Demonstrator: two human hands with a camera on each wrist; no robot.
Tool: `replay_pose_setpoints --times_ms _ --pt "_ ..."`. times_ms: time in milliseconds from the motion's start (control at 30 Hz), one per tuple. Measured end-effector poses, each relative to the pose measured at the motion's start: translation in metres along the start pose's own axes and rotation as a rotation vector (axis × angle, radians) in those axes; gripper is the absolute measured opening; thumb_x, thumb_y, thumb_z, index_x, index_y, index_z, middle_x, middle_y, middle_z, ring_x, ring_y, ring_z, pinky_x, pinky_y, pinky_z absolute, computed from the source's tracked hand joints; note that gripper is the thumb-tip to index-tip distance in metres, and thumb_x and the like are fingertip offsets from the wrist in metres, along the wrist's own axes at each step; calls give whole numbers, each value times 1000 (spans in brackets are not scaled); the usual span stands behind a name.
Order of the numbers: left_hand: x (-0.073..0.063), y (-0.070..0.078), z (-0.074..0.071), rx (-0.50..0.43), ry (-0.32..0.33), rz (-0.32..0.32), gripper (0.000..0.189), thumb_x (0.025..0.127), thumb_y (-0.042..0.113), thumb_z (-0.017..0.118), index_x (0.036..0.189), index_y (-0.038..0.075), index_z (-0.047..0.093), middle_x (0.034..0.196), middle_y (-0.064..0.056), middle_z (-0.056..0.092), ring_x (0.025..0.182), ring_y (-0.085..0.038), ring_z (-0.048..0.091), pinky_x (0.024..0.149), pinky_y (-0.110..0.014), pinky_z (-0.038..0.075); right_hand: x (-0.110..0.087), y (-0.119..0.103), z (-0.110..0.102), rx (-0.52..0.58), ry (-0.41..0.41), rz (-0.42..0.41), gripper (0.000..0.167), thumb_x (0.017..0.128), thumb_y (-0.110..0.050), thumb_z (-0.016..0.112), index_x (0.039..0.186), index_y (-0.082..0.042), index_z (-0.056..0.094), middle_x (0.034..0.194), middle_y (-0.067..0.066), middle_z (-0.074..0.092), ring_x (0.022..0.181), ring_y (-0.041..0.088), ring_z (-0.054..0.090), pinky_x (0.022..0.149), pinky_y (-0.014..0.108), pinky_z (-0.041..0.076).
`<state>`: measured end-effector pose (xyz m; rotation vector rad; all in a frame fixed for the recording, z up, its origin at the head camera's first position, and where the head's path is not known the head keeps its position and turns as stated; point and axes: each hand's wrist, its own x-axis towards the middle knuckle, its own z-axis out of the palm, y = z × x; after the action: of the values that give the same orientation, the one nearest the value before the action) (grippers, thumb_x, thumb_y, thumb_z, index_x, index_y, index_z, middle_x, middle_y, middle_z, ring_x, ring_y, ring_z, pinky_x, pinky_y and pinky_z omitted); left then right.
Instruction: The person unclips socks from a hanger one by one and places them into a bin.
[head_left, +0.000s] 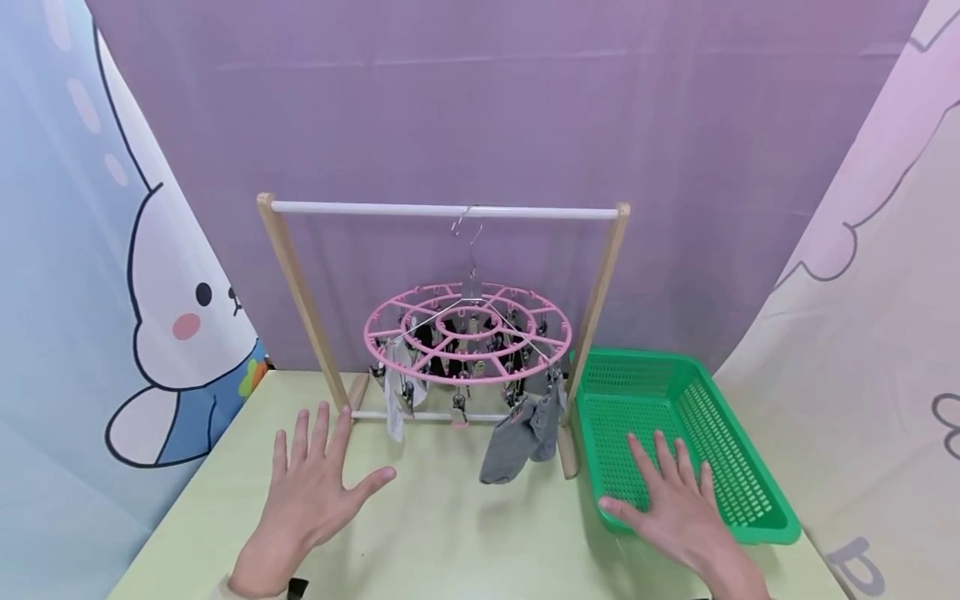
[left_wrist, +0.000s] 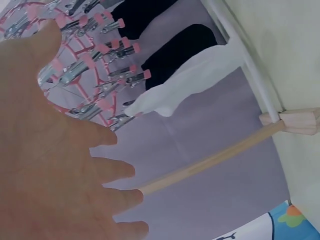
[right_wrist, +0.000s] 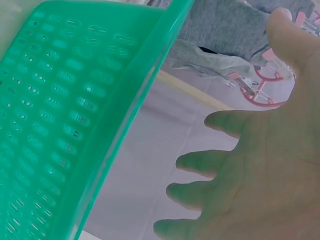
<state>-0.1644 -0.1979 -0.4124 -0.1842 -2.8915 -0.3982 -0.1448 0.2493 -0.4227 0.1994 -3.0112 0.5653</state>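
My left hand (head_left: 306,492), fingers spread and straight, hovers over the table in front of the rack's left post and holds nothing. The right hand (head_left: 675,508) is spread too, above the near side of a green basket (head_left: 750,450). Between them a round pink clip hanger (head_left: 468,379) hangs by its hook from the rack's white top bar (head_left: 442,210). Grey socks (head_left: 512,442) dangle from its front right. A white sock (left_wrist: 185,80) and black socks (left_wrist: 182,52) hang from clips in the left wrist view. Several metal clips with pink tips surround them.
The rack's wooden posts (head_left: 303,300) stand on feet on the pale yellow table (head_left: 420,533). A purple cloth (head_left: 487,125) hangs behind. Cartoon-printed curtains (head_left: 67,275) flank the table on both sides. The basket stands close to the right post.
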Motion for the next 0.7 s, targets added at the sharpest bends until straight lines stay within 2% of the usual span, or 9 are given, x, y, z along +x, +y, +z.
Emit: replay_pose_setpoints --times_ms 133,233,367,467,567,700 --pt "1 5 -7 11 62 15 102 91 75 52 157 -1 32 160 -33 23 148 -54 12 116 -70 8 2 0 0 9 3 -12 98 91 -65 63 161 -8 26 162 35 10 146 59 1 109 79 -1" --pt "2 11 -12 -4 152 38 94 94 67 56 153 -4 38 154 -35 33 144 -54 23 115 -69 18 4 -1 -1 11 12 -23 97 91 -64 64 161 -8 26 162 34 10 147 58 2 111 77 2" --pt "2 22 -20 -31 360 72 76 92 50 69 140 -7 51 139 -34 50 131 -52 44 104 -66 38 5 -3 -1 20 28 -41 96 91 -63 64 160 -8 28 162 33 13 147 58 5 113 75 5" --pt "2 32 -26 -74 517 103 65 89 40 72 130 -9 57 130 -30 57 121 -48 52 96 -63 45 6 -5 -1 42 38 -57 95 91 -64 63 160 -7 29 162 33 16 147 57 6 115 73 5" --pt "3 46 -33 -134 642 170 60 93 41 65 127 -8 61 125 -27 61 117 -46 55 95 -61 45 8 -7 1 49 56 -72 94 91 -64 63 159 -7 32 161 33 20 147 57 9 115 73 9" --pt "9 68 -42 -199 766 324 57 101 44 53 123 -7 64 121 -25 64 113 -44 58 95 -58 45 10 -11 5 35 87 -88 92 92 -64 63 157 -6 35 159 33 24 147 56 14 114 73 14"
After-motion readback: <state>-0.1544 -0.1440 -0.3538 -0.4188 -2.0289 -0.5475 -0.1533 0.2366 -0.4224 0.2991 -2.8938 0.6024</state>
